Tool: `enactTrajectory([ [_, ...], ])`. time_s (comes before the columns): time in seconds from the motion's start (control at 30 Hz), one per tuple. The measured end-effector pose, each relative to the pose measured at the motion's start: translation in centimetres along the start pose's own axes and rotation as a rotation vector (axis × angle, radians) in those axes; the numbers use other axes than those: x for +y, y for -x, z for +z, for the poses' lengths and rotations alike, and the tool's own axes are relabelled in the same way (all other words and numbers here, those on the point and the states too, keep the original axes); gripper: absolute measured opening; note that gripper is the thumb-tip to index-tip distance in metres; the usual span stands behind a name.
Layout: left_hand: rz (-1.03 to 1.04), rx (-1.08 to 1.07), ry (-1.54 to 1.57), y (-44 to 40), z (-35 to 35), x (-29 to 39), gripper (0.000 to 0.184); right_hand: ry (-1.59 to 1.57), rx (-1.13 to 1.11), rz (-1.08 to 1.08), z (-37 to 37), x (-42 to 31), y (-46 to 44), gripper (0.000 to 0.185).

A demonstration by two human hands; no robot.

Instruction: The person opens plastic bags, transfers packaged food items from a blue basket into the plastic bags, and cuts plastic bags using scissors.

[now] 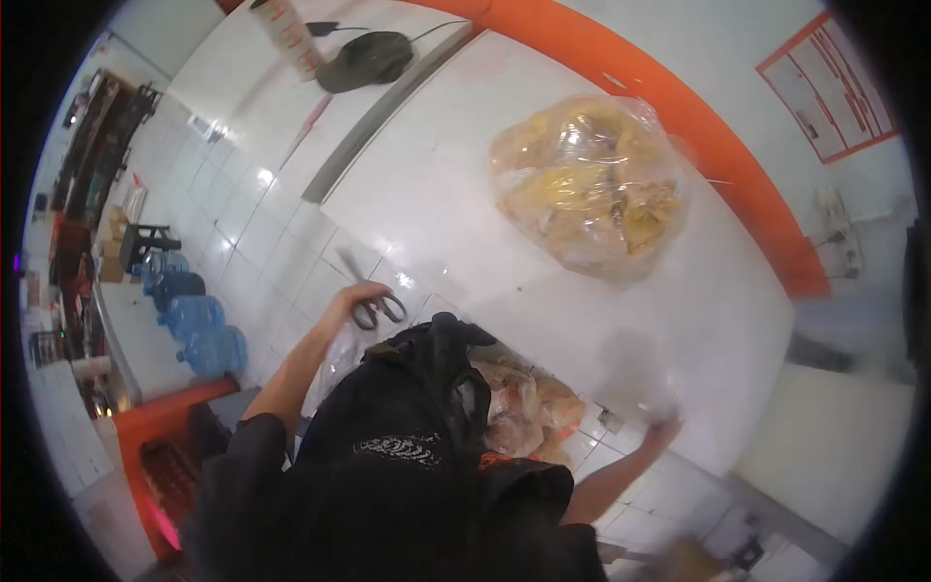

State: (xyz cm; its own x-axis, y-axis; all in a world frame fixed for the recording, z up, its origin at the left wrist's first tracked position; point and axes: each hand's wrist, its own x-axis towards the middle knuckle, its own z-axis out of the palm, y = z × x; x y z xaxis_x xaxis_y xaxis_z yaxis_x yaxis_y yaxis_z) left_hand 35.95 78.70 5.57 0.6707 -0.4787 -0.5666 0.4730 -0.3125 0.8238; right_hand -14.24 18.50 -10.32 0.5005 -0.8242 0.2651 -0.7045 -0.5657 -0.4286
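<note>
My left hand [363,294] is closed around a pair of scissors [379,311] with black handles, held out past the table's near left edge. The blades point up and away, slightly blurred. At the table's near right edge is my right hand [663,428], smeared by motion, so its fingers do not show clearly. A greyish, hazy patch lies just beyond it; I cannot tell whether it is a shadow or thin plastic. Farther back on the white table [436,184] sits a large clear plastic bag [587,184] with yellowish, lumpy contents, apart from both hands.
Below the table's front edge, close to my body, are plastic bags [524,407] with orange-pink contents. A dark cap [367,62] and a printed cup stack [287,39] stand on the adjoining table. Blue water jugs [211,349] line the left side. An orange-edged wall runs behind.
</note>
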Motion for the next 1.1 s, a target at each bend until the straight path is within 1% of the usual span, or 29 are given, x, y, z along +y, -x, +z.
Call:
enactTrajectory([
  [0.03,-0.029,0.093,0.045,1.9,-1.9,-0.1,0.035,-0.192,0.045,0.101,0.6,-3.5,2.7,0.046],
  [0.07,0.01,0.19,0.058,3.2,-4.0,-0.7,0.035,-0.456,0.039,0.251,0.4,-8.2,5.6,0.046],
  [0.13,0.092,0.347,0.076,4.0,-7.7,-1.6,0.036,-0.817,-0.013,0.515,-0.9,-17.8,11.1,0.046],
  [0.2,0.106,0.447,-0.029,3.5,-11.2,-0.9,0.036,-0.705,-0.178,0.663,-3.5,-27.4,15.2,0.048],
  [0.27,0.088,0.464,-0.012,1.0,-14.3,1.5,0.035,-0.691,-0.329,0.755,-5.3,-37.6,15.3,0.049],
  [0.3,0.058,0.436,0.028,-0.6,-16.0,3.1,0.034,-0.783,-0.397,0.74,-5.2,-41.2,15.2,0.049],
  [0.37,0.031,0.485,0.082,-4.3,-17.3,7.4,0.034,-0.979,-0.555,0.684,-3.5,-48.1,13.4,0.049],
  [0.43,0.163,0.478,0.01,-9.2,-20.1,8.5,0.034,-1.096,-0.751,0.55,-1.3,-56.1,9.5,0.054],
  [0.47,0.23,0.487,-0.028,-11.3,-21.9,9.5,0.034,-1.025,-0.871,0.435,0.0,-60.4,6.7,0.049],
  [0.5,0.248,0.477,-0.028,-12.3,-23.2,10.6,0.033,-0.944,-0.998,0.332,1.0,-64.3,4.6,0.044],
  [0.57,0.295,0.47,-0.009,-14.3,-25.9,12.5,0.032,-1.125,-1.211,-0.142,4.1,-71.7,0.1,0.038],
  [0.63,0.286,0.436,-0.093,-16.0,-30.0,14.5,0.031,-1.029,-1.173,-0.314,5.9,-79.3,-3.5,0.038],
  [0.73,0.237,0.354,-0.272,-18.1,-36.0,16.9,0.032,-1.264,-1.081,-0.18,13.9,-88.4,-4.9,0.038],
  [0.83,0.17,0.284,-0.419,-21.9,-41.7,17.3,0.039,-1.248,-1.014,-0.108,26.3,-93.8,-3.9,0.05],
  [0.87,0.139,0.255,-0.464,-22.8,-42.9,17.2,0.041,-1.203,-1.032,-0.07,28.5,-95.4,-3.7,0.057],
  [0.93,0.089,0.366,-0.549,-24.3,-44.1,16.8,0.05,-1.093,-1.08,0.032,32.7,-97.6,-3.1,0.071],
  [0.97,0.06,0.413,-0.591,-24.9,-44.4,16.3,0.054,-0.956,-1.062,0.001,34.6,-98.0,-2.8,0.076],
  [1.0,0.084,0.517,-0.671,-25.9,-45.9,15.0,0.066,-0.82,-1.038,-0.033,36.4,-98.4,-2.6,0.082],
  [1.03,0.081,0.597,-0.731,-25.6,-46.3,14.5,0.072,-0.681,-1.009,-0.063,34.7,-99.0,-2.9,0.088],
  [1.07,0.093,0.671,-0.79,-25.3,-46.3,14.4,0.077,-0.6,-1.045,-0.067,32.2,-98.1,-3.7,0.087],
  [1.1,0.118,0.712,-0.812,-25.2,-46.5,14.0,0.079,-0.682,-0.969,-0.159,29.6,-96.5,-4.2,0.085],
])
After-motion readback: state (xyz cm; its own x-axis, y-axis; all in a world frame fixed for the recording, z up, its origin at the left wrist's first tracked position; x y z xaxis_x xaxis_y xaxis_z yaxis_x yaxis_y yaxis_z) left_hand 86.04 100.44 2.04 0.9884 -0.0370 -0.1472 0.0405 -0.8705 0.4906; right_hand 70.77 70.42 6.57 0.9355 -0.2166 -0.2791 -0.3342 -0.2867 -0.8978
